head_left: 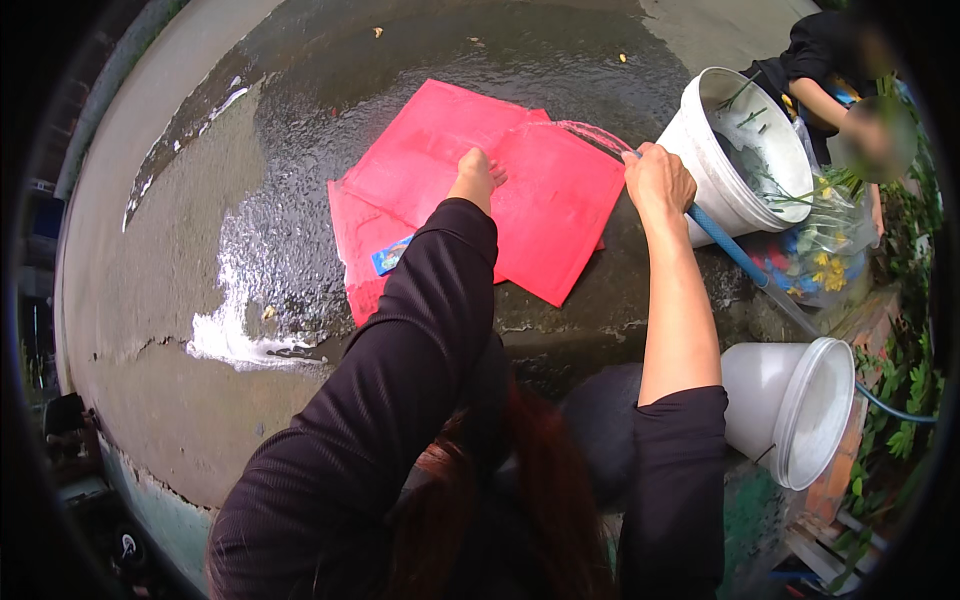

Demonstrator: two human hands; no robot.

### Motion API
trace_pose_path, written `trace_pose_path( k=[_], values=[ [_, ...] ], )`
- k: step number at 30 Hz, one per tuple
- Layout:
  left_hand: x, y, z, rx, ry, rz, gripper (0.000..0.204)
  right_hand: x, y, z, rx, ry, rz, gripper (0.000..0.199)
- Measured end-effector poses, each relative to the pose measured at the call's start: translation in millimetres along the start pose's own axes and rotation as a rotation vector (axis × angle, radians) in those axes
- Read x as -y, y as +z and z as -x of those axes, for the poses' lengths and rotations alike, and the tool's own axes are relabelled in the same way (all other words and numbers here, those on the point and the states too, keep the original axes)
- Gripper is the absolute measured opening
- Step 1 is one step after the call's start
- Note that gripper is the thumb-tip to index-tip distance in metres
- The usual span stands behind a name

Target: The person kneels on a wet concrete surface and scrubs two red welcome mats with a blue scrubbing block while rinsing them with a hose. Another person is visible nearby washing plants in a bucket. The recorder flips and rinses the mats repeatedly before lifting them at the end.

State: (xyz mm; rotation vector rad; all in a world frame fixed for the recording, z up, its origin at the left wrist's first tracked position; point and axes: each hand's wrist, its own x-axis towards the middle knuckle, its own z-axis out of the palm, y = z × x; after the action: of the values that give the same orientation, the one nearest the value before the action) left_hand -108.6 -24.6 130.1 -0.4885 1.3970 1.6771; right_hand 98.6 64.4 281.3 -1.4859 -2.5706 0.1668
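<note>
Several flat, square red mats [560,215] lie overlapped on the wet ground in front of me. My left hand [480,175] reaches over the top mat with its fingers apart, on or just above the surface; contact is hard to make out. Gripped in my right hand [660,182], at the mats' right edge, is a blue hose [730,247]. From its end a stream of water [590,132] runs leftward onto the top mat. A small blue packet or label [391,256] lies on the lower mat, beside my left sleeve.
A white bucket [688,140] with cut green stems stands to the right, and another white bucket [745,400] lies tipped nearer me. Beyond them are a clear bag with yellow flowers [830,270] and another person [822,100]. White foam [240,340] spreads over the concrete at left.
</note>
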Motion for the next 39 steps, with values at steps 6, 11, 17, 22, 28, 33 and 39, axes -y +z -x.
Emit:
trace_pose_path(
  k=[6, 11, 17, 22, 28, 33, 39],
  values=[
    [-62, -79, -38, -0.026, 0.389, -0.71, 0.036, -17, -10, -1, 0.178, 0.102, 0.031, 0.026],
    [6, -161, -31, -0.141, 0.716, -1.407, 0.03, -23, 13, -9, 0.391, 0.118, 0.098, 0.03],
    [68, -179, 15, -0.308, 0.653, -1.774, 0.059, -11, 44, -9, 0.653, 0.074, 0.031, 0.032],
    [72, -222, 6, -0.244, 0.555, -2.046, 0.054, 39, 43, 1, 0.655, -0.108, -0.086, 0.025],
    [72, -241, 18, -0.248, 0.634, -2.067, 0.041, 69, 37, 17, 0.492, -0.297, -0.162, 0.024],
    [74, -216, -7, -0.275, 0.827, -1.573, 0.041, 72, 42, 18, 0.416, -0.322, -0.243, 0.024],
    [69, -206, -77, -0.335, 0.077, -0.408, 0.032, 65, 28, 13, 0.354, -0.256, -0.248, 0.027]
  ],
)
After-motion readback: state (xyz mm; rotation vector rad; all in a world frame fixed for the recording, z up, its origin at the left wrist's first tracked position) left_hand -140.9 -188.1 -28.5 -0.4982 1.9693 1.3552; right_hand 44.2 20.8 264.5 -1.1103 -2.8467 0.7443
